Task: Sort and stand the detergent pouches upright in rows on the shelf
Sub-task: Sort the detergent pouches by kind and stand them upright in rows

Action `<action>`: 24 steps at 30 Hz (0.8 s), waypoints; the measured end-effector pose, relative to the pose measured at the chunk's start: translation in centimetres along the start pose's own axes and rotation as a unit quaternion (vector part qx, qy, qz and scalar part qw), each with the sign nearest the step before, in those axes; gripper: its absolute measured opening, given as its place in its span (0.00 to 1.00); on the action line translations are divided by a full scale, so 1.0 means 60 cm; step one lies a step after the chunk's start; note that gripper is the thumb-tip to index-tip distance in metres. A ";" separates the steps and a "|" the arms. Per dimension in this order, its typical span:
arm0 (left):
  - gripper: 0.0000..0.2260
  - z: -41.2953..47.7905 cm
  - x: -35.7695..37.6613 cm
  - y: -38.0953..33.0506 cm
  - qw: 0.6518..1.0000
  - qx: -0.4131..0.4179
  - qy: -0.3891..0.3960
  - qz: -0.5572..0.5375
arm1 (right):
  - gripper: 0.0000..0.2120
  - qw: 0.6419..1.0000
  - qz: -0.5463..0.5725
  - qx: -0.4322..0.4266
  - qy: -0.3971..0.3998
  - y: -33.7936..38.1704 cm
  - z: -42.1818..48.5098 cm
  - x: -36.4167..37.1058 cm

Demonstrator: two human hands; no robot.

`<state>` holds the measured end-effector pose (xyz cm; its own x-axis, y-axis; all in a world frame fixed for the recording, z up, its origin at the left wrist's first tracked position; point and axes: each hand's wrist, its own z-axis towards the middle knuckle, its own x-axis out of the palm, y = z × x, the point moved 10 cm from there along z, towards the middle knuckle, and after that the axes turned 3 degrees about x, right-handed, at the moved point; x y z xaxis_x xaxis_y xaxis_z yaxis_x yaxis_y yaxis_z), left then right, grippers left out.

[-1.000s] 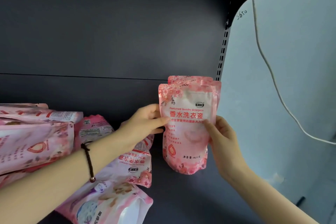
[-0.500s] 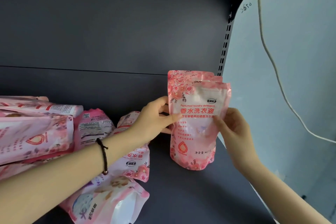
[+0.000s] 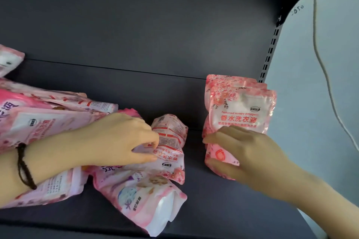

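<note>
Obs.: your left hand (image 3: 124, 141) was over the loose heap, fingers bent and bunched, thumb below them, and appeared to pinch the far edge of the face-up pouch (image 3: 167, 161). That pouch lay flat on the shelf deck (image 3: 223, 213), directly under your fingertips. Its print read upside down to you, so I judged its top end pointed toward the shelf front and its long axis ran roughly front to back, slightly skewed. Just behind it a label-side pouch (image 3: 171, 130) leaned crumpled. A purple-printed pouch (image 3: 143, 198) lay in front, partly under the face-up one. The larger pile (image 3: 44, 122) sat further left, beneath your forearm and its dark bracelet (image 3: 24, 167). Your right hand (image 3: 246, 153) was spread, fingers fairly straight, across the lower front of the front standing pouch (image 3: 242, 116). It was blurred, so firm contact could not be told. That pouch stood upright at the right end by the slotted upright (image 3: 269, 60), with rear standing pouches (image 3: 229, 81) close behind it in a row. Bare deck lay between the heap and this row. Judgement: the left hand was the nearer one to the face-up pouch. The free slot lay to its right, so the pouch would need tipping top-up and carrying rightward beside the row.
</note>
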<state>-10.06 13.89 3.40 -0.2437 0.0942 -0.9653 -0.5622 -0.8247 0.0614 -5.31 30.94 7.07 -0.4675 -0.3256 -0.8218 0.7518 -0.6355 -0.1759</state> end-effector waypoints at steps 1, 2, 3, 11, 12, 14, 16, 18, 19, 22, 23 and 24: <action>0.14 -0.010 -0.001 -0.001 1.000 0.011 -0.002 0.027 | 0.18 0.999 -0.003 -0.014 0.044 0.017 0.011 0.016; 0.15 -0.021 -0.001 -0.001 0.999 0.021 -0.005 0.043 | 0.21 0.997 -0.005 -0.021 0.071 0.027 0.019 0.033; 0.15 -0.030 0.000 0.002 0.998 0.026 -0.003 0.050 | 0.23 0.995 -0.007 -0.032 0.096 0.037 0.026 0.054; 0.27 -0.085 0.009 0.045 0.986 0.084 0.018 0.140 | 0.25 0.976 -0.026 -0.027 0.213 0.057 0.054 0.152; 0.27 -0.086 0.016 0.051 0.987 0.088 0.022 0.134 | 0.25 0.974 -0.032 -0.030 0.221 0.060 0.056 0.157; 0.25 -0.085 0.030 0.059 0.991 0.085 0.031 0.102 | 0.23 0.971 -0.044 -0.035 0.233 0.066 0.059 0.166; 0.23 -0.084 0.039 0.065 0.994 0.075 0.044 0.060 | 0.22 0.967 -0.058 -0.025 0.248 0.071 0.061 0.176; 0.23 -0.082 0.042 0.069 0.996 0.065 0.050 0.032 | 0.21 0.961 -0.076 -0.009 0.267 0.072 0.060 0.188; 0.22 -0.081 0.042 0.071 0.997 0.058 0.053 0.021 | 0.19 0.958 -0.082 -0.003 0.274 0.073 0.057 0.194; 0.22 -0.078 0.042 0.075 0.997 0.043 0.064 0.002 | 0.12 0.962 -0.104 0.009 0.250 0.073 0.055 0.192; 0.23 -0.077 0.042 0.077 0.997 0.037 0.067 -0.006 | 0.12 0.965 -0.113 0.021 0.234 0.068 0.058 0.185; 0.24 -0.075 0.040 0.078 0.997 0.030 0.070 -0.018 | 0.13 0.970 -0.118 0.033 0.209 0.062 0.063 0.175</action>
<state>-9.74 7.74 0.22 -0.1116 0.0407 -0.9929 -0.6161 -0.7868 0.0370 -9.21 22.52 -0.16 -0.3831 0.1373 -0.9134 0.6091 -0.7059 -0.3616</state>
